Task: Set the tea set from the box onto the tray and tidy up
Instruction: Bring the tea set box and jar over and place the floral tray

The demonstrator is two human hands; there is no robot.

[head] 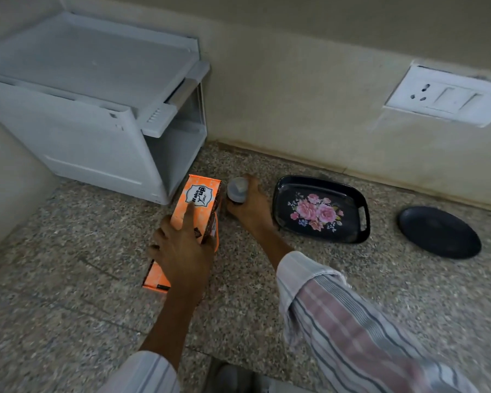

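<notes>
A person's two bare hands work on a speckled stone counter (68, 279) seen from above. The left hand (182, 248) lies flat on top of an orange cardboard box (200, 205) printed with the words "Wake up Time"; its fingers (188, 215) are loosely spread, the index finger stretched forward over the label and the thumb wrapped around the box's right edge. The box lies on its side on the counter, reaching from under the left wrist to just beyond the fingertips. Immediately to the right of those fingers, the right hand (251, 209) curls around a small greyish cup (237, 189), the fingers closed on its sides with the cup's rim showing above them, touching or almost touching the box's far end; whether the cup is clear of the box opening I cannot tell. Just right of the right hand's knuckles sits a dark rectangular tray (321, 212) with pink roses painted in its middle and cut-out handles. Further right, well apart from both hands, lies a dark round plate (440, 232). Beyond the left fingers stands a white plastic storage unit (97, 103) against the beige wall, and a white socket and switch plate (445, 96) is set in the wall to the far right. Striped sleeves (338, 316) cover both forearms.
</notes>
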